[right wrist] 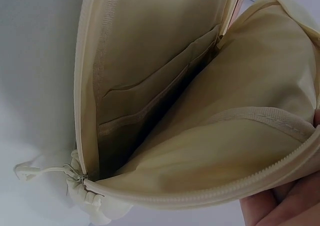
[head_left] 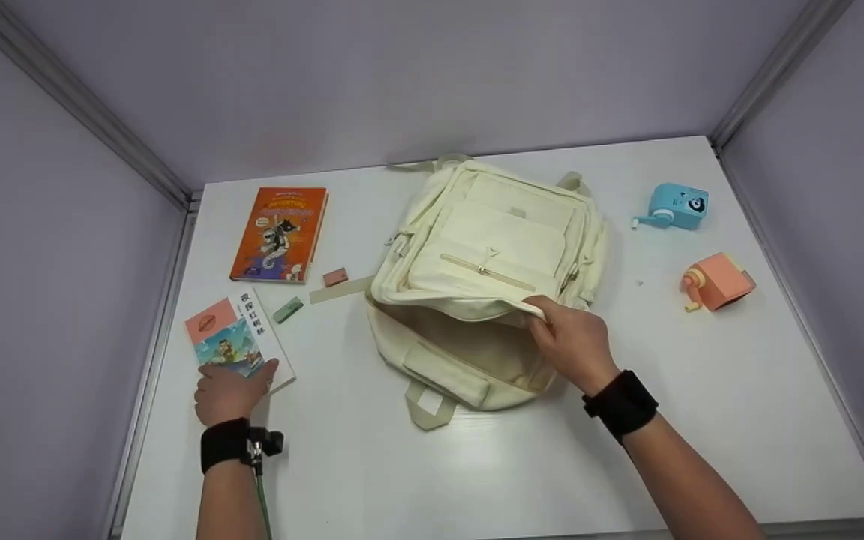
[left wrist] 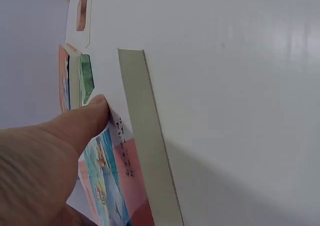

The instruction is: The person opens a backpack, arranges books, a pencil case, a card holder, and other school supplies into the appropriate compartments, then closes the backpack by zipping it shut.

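One bare left hand (head_left: 231, 394) touches a white, pink and blue paper book (head_left: 233, 341); I cannot tell if its fingers grip. One bare right hand (head_left: 574, 341) pinches the open mouth of one cream cloth backpack (head_left: 503, 232), mid-table. Left of it lie a second book, orange (head_left: 280, 234), and two small blocks, green (head_left: 288, 310) and pink (head_left: 335, 277). Right are two boxy crank sharpeners, blue (head_left: 683, 205) and orange-pink (head_left: 723, 281).
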Demonstrator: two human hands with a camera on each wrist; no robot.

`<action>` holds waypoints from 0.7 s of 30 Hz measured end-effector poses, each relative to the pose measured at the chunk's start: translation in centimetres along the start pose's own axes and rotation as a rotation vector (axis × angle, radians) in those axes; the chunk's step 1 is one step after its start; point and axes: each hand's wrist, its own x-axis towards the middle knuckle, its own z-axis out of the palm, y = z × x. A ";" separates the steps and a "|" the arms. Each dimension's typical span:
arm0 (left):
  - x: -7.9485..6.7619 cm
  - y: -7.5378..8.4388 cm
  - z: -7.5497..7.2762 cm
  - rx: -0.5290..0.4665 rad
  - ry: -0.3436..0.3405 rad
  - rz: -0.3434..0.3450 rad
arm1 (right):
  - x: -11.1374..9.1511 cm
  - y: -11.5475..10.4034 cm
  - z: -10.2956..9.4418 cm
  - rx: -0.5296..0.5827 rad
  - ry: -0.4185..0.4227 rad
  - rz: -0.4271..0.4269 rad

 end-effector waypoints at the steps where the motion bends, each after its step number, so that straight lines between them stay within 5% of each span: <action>1: 0.0 0.1 -0.1 -0.008 0.005 -0.005 | 0.0 0.0 0.0 0.000 -0.001 0.002; 6: 0.1 0.1 -0.6 -0.089 0.029 -0.019 | 0.0 -0.1 0.0 0.009 -0.004 0.007; 11: 0.5 -0.7 -1.6 -0.203 -0.017 -0.048 | 0.1 -0.1 0.0 0.012 -0.012 0.010; 21: 0.4 -2.3 -2.8 -0.672 -0.065 -0.095 | 0.2 -0.3 -0.2 0.001 -0.024 0.026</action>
